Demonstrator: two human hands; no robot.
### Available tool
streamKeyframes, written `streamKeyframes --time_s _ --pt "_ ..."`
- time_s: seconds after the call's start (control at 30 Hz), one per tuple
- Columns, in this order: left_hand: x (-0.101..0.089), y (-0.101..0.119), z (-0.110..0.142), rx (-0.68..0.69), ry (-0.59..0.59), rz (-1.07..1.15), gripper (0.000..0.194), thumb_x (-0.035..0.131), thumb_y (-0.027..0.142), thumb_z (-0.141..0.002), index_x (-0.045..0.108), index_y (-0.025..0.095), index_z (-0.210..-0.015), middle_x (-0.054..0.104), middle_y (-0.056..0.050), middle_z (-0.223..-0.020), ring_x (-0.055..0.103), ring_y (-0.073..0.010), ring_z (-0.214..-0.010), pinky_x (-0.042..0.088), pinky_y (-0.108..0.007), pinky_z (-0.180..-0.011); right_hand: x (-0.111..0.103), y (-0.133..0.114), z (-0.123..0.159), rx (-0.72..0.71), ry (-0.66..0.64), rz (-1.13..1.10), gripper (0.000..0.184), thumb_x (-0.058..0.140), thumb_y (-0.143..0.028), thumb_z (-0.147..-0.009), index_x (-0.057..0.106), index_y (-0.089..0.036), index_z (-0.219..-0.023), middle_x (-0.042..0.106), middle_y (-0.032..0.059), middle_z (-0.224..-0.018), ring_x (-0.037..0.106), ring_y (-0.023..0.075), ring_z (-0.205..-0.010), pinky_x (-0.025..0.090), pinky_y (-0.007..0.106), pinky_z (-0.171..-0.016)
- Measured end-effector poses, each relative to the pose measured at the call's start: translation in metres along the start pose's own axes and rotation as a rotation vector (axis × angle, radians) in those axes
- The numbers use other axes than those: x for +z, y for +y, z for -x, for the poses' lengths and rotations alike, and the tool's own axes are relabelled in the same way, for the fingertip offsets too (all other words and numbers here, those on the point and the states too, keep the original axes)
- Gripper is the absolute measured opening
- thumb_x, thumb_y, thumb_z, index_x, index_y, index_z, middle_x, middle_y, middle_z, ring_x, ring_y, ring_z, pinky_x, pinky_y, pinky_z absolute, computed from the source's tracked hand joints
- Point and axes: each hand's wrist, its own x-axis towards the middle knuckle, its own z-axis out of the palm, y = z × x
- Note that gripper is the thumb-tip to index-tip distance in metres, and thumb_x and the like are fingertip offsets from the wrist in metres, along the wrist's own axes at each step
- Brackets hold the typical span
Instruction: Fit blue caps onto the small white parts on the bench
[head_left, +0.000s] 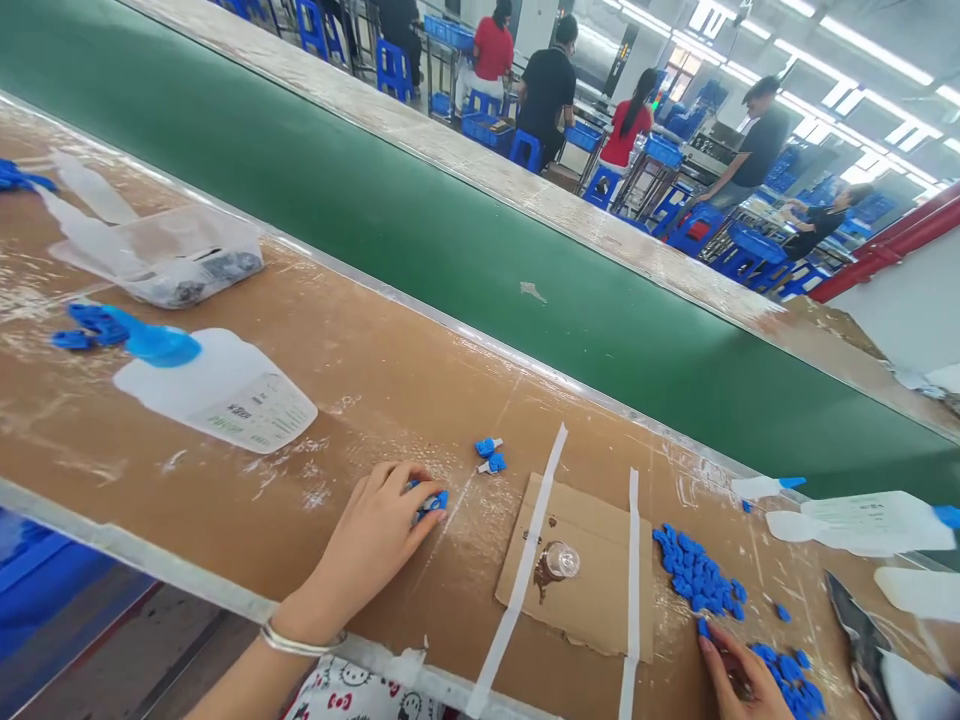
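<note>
My left hand [379, 540] rests on the brown table with its fingers curled round a small blue plastic part [433, 502]. Two more small blue parts [490, 455] lie just beyond it. My right hand [739, 675] is at the bottom right, fingertips down on the table beside a heap of several small blue parts [697, 575]; more blue parts [791, 680] lie right of it. What its fingers hold, if anything, is hidden. Between my hands a cardboard piece [592, 590] is taped down and carries a small clear cap with brown glue [559, 562].
A white bottle with a blue cap [217, 385] lies at the left, behind it a clear plastic tub [180, 255]. More white bottles [862, 522] lie at the right. A green conveyor belt [450, 240] runs past the table's far edge. Other people sit at benches beyond.
</note>
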Motion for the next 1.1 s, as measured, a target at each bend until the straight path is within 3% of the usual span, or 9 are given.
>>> streamKeyframes --time_s 0.1,0.2,0.33,0.43,0.53,0.6,0.73,0.9,1.1 --pt "0.001 0.003 -0.004 0.044 -0.026 0.026 0.024 0.049 0.027 -0.087 0.072 0.020 -0.088 0.070 -0.012 -0.095 0.058 -0.0332 -0.095 0.051 -0.048 -0.077 -0.001 -0.004 0.001 -0.140 0.002 -0.026 0.071 0.061 -0.087 -0.049 0.076 -0.022 -0.070 0.074 0.0124 -0.080 0.068 0.0315 -0.071 0.055 0.047 -0.071" --pt "0.002 0.005 -0.006 0.084 -0.001 0.123 0.037 0.039 0.039 -0.092 0.071 0.021 -0.087 0.071 -0.014 -0.093 0.058 -0.0355 -0.098 0.050 -0.053 -0.080 -0.005 -0.004 0.006 -0.208 -0.021 -0.018 0.062 0.062 -0.079 -0.060 0.077 -0.021 -0.073 0.075 0.0121 -0.083 0.069 0.0301 -0.074 0.056 0.044 -0.069" --pt "-0.003 0.019 0.001 -0.024 -0.069 0.543 0.037 0.047 0.052 -0.088 0.070 0.023 -0.092 0.073 -0.010 -0.094 0.063 -0.0300 -0.093 0.053 -0.047 -0.085 -0.008 -0.012 0.017 -0.251 0.005 -0.021 0.050 0.063 -0.067 -0.071 0.075 -0.019 -0.078 0.075 0.0125 -0.085 0.069 0.0306 -0.080 0.056 0.046 -0.075" --pt "-0.009 0.038 0.011 -0.256 -0.249 0.912 0.035 0.057 0.050 -0.081 0.068 0.024 -0.103 0.074 -0.006 -0.097 0.068 -0.0238 -0.089 0.057 -0.036 -0.081 -0.003 -0.039 0.032 -0.300 0.010 -0.057 0.042 0.065 -0.060 -0.075 0.074 -0.020 -0.079 0.075 0.0115 -0.087 0.069 0.0295 -0.082 0.056 0.043 -0.077" --pt "-0.007 0.055 0.020 -0.431 -0.363 1.179 0.042 0.059 0.050 -0.079 0.067 0.023 -0.110 0.074 -0.006 -0.101 0.069 -0.0224 -0.093 0.057 -0.033 -0.083 0.010 -0.084 0.049 -0.494 -0.145 -0.092 0.027 0.067 -0.049 -0.081 0.074 -0.023 -0.081 0.072 0.0062 -0.082 0.067 0.0228 -0.076 0.054 0.033 -0.069" --pt "-0.005 0.061 0.024 -0.477 -0.411 1.269 0.038 0.062 0.049 -0.077 0.070 0.022 -0.104 0.075 -0.006 -0.099 0.069 -0.0217 -0.090 0.057 -0.032 -0.084 0.021 -0.114 0.058 -0.607 -0.263 -0.081 0.021 0.065 -0.043 -0.087 0.074 -0.025 -0.087 0.067 0.0028 -0.075 0.063 0.0187 -0.069 0.051 0.029 -0.063" --pt "-0.008 0.067 0.028 -0.481 -0.440 1.364 0.031 0.066 0.045 -0.075 0.074 0.022 -0.094 0.076 -0.004 -0.092 0.068 -0.0207 -0.087 0.055 -0.029 -0.082 0.041 -0.150 0.061 -0.657 -0.304 0.028 0.035 0.057 -0.054 -0.090 0.074 -0.024 -0.086 0.059 0.0014 -0.068 0.060 0.0187 -0.067 0.047 0.029 -0.063" --pt "-0.017 0.069 0.028 -0.511 -0.467 1.450 0.033 0.069 0.049 -0.075 0.074 0.023 -0.095 0.074 -0.004 -0.091 0.066 -0.0201 -0.086 0.055 -0.028 -0.080 0.053 -0.164 0.050 -0.650 -0.331 0.108 0.061 0.045 -0.073 -0.086 0.073 -0.020 -0.076 0.057 0.0024 -0.063 0.060 0.0195 -0.059 0.046 0.029 -0.056" --pt "-0.019 0.072 0.029 -0.543 -0.535 1.538 0.046 0.070 0.061 -0.072 0.075 0.023 -0.099 0.071 -0.006 -0.096 0.064 -0.0209 -0.089 0.054 -0.030 -0.082 0.053 -0.177 0.046 -0.670 -0.382 0.119 0.065 0.045 -0.078 -0.082 0.074 -0.021 -0.067 0.055 0.0027 -0.059 0.058 0.0194 -0.055 0.046 0.030 -0.054"
